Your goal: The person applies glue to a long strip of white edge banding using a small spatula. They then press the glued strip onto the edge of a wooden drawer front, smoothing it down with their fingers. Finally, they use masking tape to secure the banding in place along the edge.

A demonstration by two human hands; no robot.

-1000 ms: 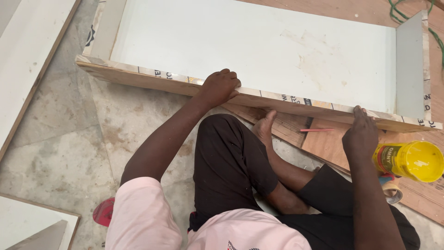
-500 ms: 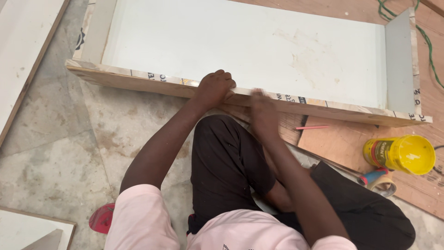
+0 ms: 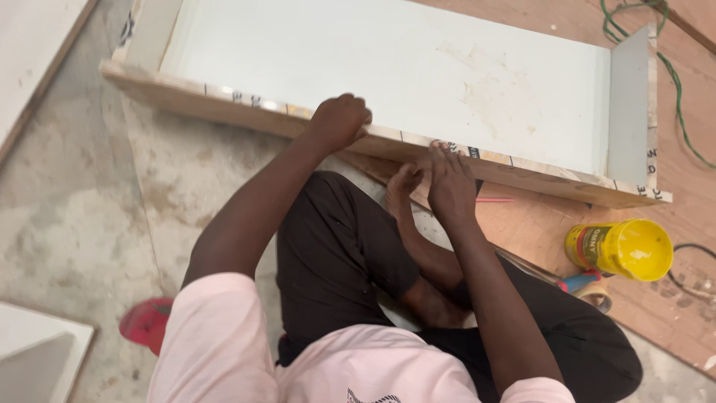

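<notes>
left hand (image 3: 339, 119) curled over the wooden edge (image 3: 418, 142) of a white panel (image 3: 388, 71), right hand (image 3: 450, 186) open-fingered against that edge, perhaps pressing, yellow can (image 3: 623, 248) nearby

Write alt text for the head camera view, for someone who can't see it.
A person sitting on the floor presses both hands on the near edge of a shallow white wooden frame: left hand gripping the rim, right hand flat against it. A yellow can lies on its side on brown boards to the right.
</notes>
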